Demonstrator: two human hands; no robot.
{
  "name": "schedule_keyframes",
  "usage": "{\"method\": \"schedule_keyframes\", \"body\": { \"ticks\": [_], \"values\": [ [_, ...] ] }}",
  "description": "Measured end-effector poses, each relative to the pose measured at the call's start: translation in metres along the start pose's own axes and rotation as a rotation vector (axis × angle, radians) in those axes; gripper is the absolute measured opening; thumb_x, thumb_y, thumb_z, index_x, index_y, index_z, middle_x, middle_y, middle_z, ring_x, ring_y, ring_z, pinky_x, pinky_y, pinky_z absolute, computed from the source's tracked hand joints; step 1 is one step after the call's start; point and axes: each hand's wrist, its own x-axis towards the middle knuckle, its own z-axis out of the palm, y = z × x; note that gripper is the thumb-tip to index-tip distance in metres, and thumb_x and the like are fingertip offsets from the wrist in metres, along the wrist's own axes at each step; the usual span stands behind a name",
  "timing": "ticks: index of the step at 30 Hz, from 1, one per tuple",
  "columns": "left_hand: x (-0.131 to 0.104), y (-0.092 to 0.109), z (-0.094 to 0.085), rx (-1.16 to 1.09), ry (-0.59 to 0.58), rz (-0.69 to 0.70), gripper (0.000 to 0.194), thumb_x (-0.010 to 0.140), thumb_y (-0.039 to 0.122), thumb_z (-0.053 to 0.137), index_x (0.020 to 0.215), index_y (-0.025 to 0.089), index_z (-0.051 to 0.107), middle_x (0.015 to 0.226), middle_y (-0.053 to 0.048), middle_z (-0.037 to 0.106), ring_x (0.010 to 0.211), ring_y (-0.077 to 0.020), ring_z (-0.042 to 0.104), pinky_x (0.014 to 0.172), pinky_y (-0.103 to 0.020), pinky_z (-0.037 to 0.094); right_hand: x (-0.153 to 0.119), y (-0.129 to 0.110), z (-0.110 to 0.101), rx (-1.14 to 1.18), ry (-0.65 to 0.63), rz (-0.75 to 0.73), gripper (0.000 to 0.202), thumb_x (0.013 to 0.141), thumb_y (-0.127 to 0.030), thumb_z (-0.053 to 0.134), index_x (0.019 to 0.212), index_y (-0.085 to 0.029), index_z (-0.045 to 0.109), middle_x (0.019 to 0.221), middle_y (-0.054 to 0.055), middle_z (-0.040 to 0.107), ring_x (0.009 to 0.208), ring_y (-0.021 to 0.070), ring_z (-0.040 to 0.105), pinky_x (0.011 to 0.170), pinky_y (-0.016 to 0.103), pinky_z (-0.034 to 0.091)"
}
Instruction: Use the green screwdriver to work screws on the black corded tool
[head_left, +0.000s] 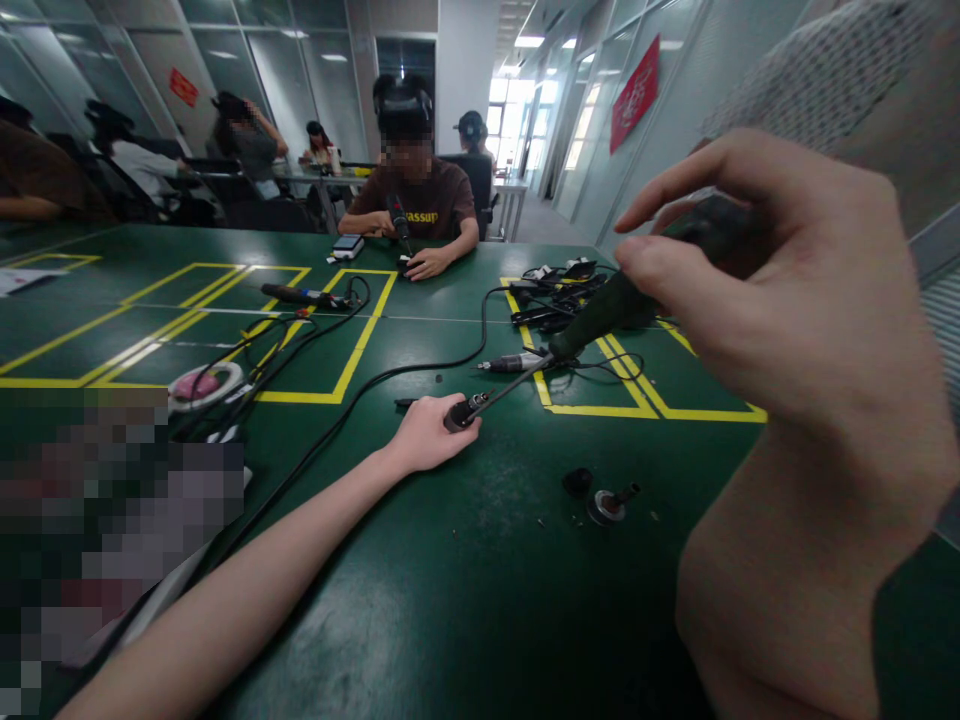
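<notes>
A: What fills the right side of the frame, closest to the camera?

B: The right hand [757,290], raised and clenched around the dark handle of a screwdriver [600,320]. Its thin shaft slants down toward the middle of the frame.

A: And where does the tip end?

B: At a small dark part [459,415] that the left hand [427,435] grips against the green worktop [465,590], just left of centre. The left arm stretches in from the lower left.

A: Anything loose near them?

B: Below and right of centre lie a black cap [577,482] and a round metal piece [609,503], close together. Beyond the hands, a silver-tipped tool [514,362] lies on a yellow line, its black cable [390,375] running left.

A: Further back?

B: A tangle of black tools [555,295] in the upper middle, and a person in a brown shirt [424,205] seated across the worktop.
</notes>
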Motion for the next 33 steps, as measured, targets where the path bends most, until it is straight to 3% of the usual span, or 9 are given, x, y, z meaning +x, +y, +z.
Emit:
{"method": "schedule_keyframes", "body": {
  "ticks": [3, 7, 14, 20, 25, 27, 33],
  "values": [
    [0.0004, -0.0003, 0.0005, 0.007, 0.006, 0.000, 0.037, 0.087, 0.034, 0.064, 0.064, 0.023, 0.038, 0.056, 0.006, 0.041, 0.053, -0.0107, 0.036, 0.061, -0.027, 0.028, -0.0004, 0.0018, 0.0022, -0.027, 0.014, -0.034, 0.017, 0.098, -0.034, 0.069, 0.087, -0.021, 0.068, 0.081, -0.002, 0.066, 0.073, 0.0132, 0.061, 0.065, 0.028, 0.045],
    [0.0000, -0.0003, 0.0008, 0.005, 0.006, 0.000, 0.037, 0.086, 0.033, 0.065, 0.064, 0.023, 0.038, 0.056, 0.006, 0.041, 0.053, -0.0107, 0.036, 0.060, -0.027, 0.028, -0.0008, 0.0005, 0.0015, -0.064, 0.014, 0.007, 0.038, 0.102, -0.050, 0.066, 0.078, -0.021, 0.066, 0.068, -0.001, 0.057, 0.064, 0.0150, 0.056, 0.058, 0.031, 0.040],
    [0.0000, 0.0004, 0.0003, 0.001, 0.005, -0.001, 0.036, 0.087, 0.034, 0.064, 0.064, 0.022, 0.039, 0.057, 0.005, 0.043, 0.054, -0.0110, 0.039, 0.061, -0.027, 0.030, -0.0005, -0.0013, -0.0028, 0.006, -0.032, 0.001, 0.009, 0.094, -0.029, 0.067, 0.091, -0.021, 0.070, 0.086, -0.001, 0.067, 0.070, 0.0128, 0.059, 0.061, 0.028, 0.045],
    [-0.0005, 0.0007, -0.0001, 0.007, 0.013, 0.006, 0.036, 0.087, 0.033, 0.065, 0.063, 0.022, 0.041, 0.057, 0.005, 0.045, 0.054, -0.0110, 0.040, 0.060, -0.026, 0.030, 0.0006, 0.0005, 0.0038, -0.064, 0.017, -0.003, 0.040, 0.103, -0.050, 0.063, 0.079, -0.018, 0.067, 0.071, 0.000, 0.061, 0.066, 0.0138, 0.059, 0.061, 0.030, 0.044],
    [-0.0005, 0.0021, -0.0004, 0.013, 0.008, 0.002, 0.037, 0.087, 0.034, 0.065, 0.063, 0.022, 0.040, 0.057, 0.005, 0.045, 0.054, -0.0110, 0.039, 0.060, -0.026, 0.030, -0.0006, 0.0003, -0.0009, 0.006, -0.014, 0.035, 0.010, 0.093, -0.029, 0.069, 0.090, -0.020, 0.071, 0.082, -0.001, 0.066, 0.066, 0.0107, 0.057, 0.057, 0.026, 0.043],
    [-0.0004, 0.0018, -0.0002, 0.014, 0.007, 0.008, 0.036, 0.087, 0.034, 0.065, 0.064, 0.022, 0.041, 0.057, 0.005, 0.045, 0.054, -0.0112, 0.040, 0.060, -0.026, 0.031, -0.0004, 0.0003, -0.0012, 0.008, -0.017, 0.027, 0.008, 0.092, -0.027, 0.068, 0.093, -0.020, 0.072, 0.085, -0.001, 0.066, 0.067, 0.0106, 0.057, 0.057, 0.026, 0.043],
    [-0.0001, 0.0004, 0.0013, 0.021, 0.012, 0.013, 0.035, 0.087, 0.034, 0.065, 0.064, 0.022, 0.041, 0.056, 0.006, 0.044, 0.054, -0.0111, 0.039, 0.060, -0.026, 0.030, 0.0009, 0.0041, 0.0003, -0.105, 0.005, -0.003, 0.042, 0.104, -0.054, 0.062, 0.083, -0.018, 0.068, 0.071, -0.001, 0.058, 0.065, 0.0121, 0.055, 0.059, 0.029, 0.043]
  ]
}}
